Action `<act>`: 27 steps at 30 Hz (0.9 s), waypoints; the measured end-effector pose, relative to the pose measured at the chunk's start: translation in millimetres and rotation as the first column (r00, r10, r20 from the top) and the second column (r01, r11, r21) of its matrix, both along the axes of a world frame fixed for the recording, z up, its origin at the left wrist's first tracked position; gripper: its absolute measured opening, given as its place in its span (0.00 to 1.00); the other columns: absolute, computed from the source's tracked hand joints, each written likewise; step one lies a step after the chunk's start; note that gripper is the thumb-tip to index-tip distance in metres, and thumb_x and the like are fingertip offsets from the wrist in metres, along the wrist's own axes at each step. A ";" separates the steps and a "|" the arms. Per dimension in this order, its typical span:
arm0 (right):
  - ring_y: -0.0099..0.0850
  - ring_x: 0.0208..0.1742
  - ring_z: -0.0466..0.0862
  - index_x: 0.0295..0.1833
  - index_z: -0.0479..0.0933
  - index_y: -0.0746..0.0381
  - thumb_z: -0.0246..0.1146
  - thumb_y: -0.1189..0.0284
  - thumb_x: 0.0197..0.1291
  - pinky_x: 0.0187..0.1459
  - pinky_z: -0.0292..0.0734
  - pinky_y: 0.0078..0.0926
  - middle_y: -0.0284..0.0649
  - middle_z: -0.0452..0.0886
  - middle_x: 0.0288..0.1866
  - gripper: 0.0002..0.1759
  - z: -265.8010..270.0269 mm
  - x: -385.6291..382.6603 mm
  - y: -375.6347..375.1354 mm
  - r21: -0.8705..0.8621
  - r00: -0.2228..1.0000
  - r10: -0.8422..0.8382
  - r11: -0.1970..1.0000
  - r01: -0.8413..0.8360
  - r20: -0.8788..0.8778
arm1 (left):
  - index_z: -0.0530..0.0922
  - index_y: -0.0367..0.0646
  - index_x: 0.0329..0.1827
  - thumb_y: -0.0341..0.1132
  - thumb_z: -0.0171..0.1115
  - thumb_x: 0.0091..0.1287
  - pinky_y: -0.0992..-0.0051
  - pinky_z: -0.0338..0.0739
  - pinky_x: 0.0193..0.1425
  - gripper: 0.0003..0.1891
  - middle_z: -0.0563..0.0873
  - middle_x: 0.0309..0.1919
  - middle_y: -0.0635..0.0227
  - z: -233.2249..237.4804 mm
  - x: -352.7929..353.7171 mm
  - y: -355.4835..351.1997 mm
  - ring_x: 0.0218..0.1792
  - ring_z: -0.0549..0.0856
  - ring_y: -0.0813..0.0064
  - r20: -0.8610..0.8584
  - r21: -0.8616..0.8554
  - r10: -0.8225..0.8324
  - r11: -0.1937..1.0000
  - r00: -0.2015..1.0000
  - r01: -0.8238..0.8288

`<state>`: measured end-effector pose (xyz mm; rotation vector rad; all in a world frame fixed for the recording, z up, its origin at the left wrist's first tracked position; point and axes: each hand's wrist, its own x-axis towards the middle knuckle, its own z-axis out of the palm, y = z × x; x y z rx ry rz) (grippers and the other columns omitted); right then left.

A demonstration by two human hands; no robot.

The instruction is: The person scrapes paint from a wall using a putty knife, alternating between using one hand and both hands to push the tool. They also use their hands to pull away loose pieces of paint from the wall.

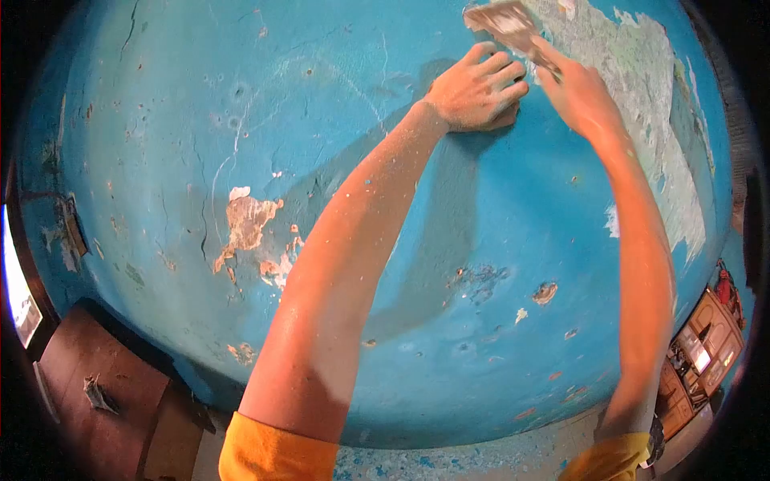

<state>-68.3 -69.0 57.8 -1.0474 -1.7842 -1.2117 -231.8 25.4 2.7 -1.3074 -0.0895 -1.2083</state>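
Observation:
My right hand (584,96) is closed around the handle of a scraper (505,22), whose wide flat blade is blurred and points up and left near the top of the blue wall (321,184). Just left of it, my left hand (480,86) is curled into a fist with its knuckles toward me, resting against the wall or very close to it. Nothing shows in that fist, though its palm side is hidden. Beside the scraper and the right forearm, the paint is gone from a large pale grey-green patch (642,104).
Smaller chipped spots, such as a bare patch (250,220) and a hole (545,293), mark the wall. Paint flakes litter the floor (449,461). A brown wooden table (104,353) stands at lower left, a wooden cabinet (710,341) at lower right.

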 end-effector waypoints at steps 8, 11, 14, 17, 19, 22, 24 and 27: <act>0.46 0.46 0.83 0.69 0.67 0.41 0.53 0.64 0.66 0.51 0.76 0.42 0.49 0.82 0.50 0.25 17.6 -4.4 -15.4 -0.031 0.994 0.008 1.000 -0.004 0.107 | 0.73 0.48 0.35 0.39 0.66 0.56 0.65 0.69 0.53 0.11 0.78 0.38 0.73 -2.6 -6.8 -7.4 0.42 0.77 0.73 -0.082 -0.041 -0.039 0.999 0.996 0.035; 0.51 0.49 0.81 0.68 0.66 0.42 0.53 0.61 0.64 0.52 0.76 0.45 0.52 0.82 0.48 0.26 -1.1 -7.2 -17.2 -0.060 0.994 -0.107 0.993 0.106 -0.017 | 0.74 0.47 0.35 0.40 0.65 0.56 0.66 0.69 0.51 0.11 0.78 0.37 0.72 -15.4 -16.3 -7.0 0.42 0.77 0.72 -0.202 -0.108 -0.094 0.991 0.975 0.074; 0.50 0.50 0.81 0.69 0.66 0.41 0.52 0.61 0.64 0.55 0.75 0.44 0.54 0.81 0.49 0.26 15.2 -47.7 -11.7 -0.154 0.992 -0.010 0.988 -0.010 -0.128 | 0.73 0.48 0.38 0.40 0.65 0.56 0.64 0.69 0.54 0.12 0.77 0.38 0.70 -19.5 -14.8 -4.2 0.43 0.77 0.71 -0.194 -0.115 -0.118 0.989 0.974 0.097; 0.51 0.50 0.81 0.69 0.67 0.42 0.53 0.61 0.65 0.53 0.75 0.42 0.49 0.82 0.51 0.25 36.8 -85.2 -5.8 -0.078 0.983 -0.133 0.989 0.124 -0.124 | 0.72 0.48 0.40 0.41 0.65 0.57 0.62 0.68 0.57 0.13 0.76 0.40 0.70 -16.0 -18.4 -8.8 0.44 0.77 0.71 -0.181 -0.161 -0.133 0.981 0.974 0.104; 0.52 0.50 0.81 0.68 0.67 0.42 0.50 0.60 0.63 0.53 0.75 0.47 0.53 0.81 0.50 0.26 46.9 -88.0 -7.0 -0.075 0.988 -0.087 0.994 0.078 -0.126 | 0.71 0.48 0.41 0.41 0.64 0.58 0.61 0.68 0.58 0.14 0.76 0.41 0.70 -22.0 -30.8 -9.3 0.45 0.76 0.70 -0.190 -0.201 -0.141 0.974 0.972 0.102; 0.52 0.51 0.80 0.69 0.67 0.43 0.51 0.59 0.62 0.54 0.75 0.47 0.53 0.81 0.51 0.27 8.8 -60.0 -32.0 -0.079 0.991 -0.111 0.991 0.105 -0.079 | 0.71 0.48 0.41 0.41 0.64 0.58 0.61 0.68 0.58 0.14 0.76 0.42 0.70 -27.9 -39.5 -7.9 0.45 0.76 0.70 -0.207 -0.162 -0.139 0.981 0.969 0.106; 0.52 0.51 0.81 0.69 0.66 0.44 0.51 0.59 0.62 0.54 0.76 0.46 0.53 0.81 0.51 0.28 -2.5 -64.2 -35.4 -0.075 0.979 -0.174 0.983 0.166 -0.106 | 0.71 0.48 0.42 0.40 0.65 0.57 0.61 0.68 0.59 0.15 0.76 0.42 0.69 -25.5 -37.8 -4.8 0.46 0.76 0.70 -0.203 -0.180 -0.148 0.977 0.968 0.112; 0.52 0.49 0.81 0.69 0.67 0.46 0.51 0.61 0.62 0.52 0.76 0.46 0.52 0.81 0.50 0.27 -6.6 -81.5 -25.2 -0.059 0.943 -0.234 0.972 0.226 -0.236 | 0.71 0.47 0.42 0.39 0.66 0.55 0.62 0.68 0.58 0.15 0.76 0.42 0.68 -26.3 -30.9 -4.0 0.47 0.76 0.70 -0.232 -0.132 -0.147 0.984 0.962 0.118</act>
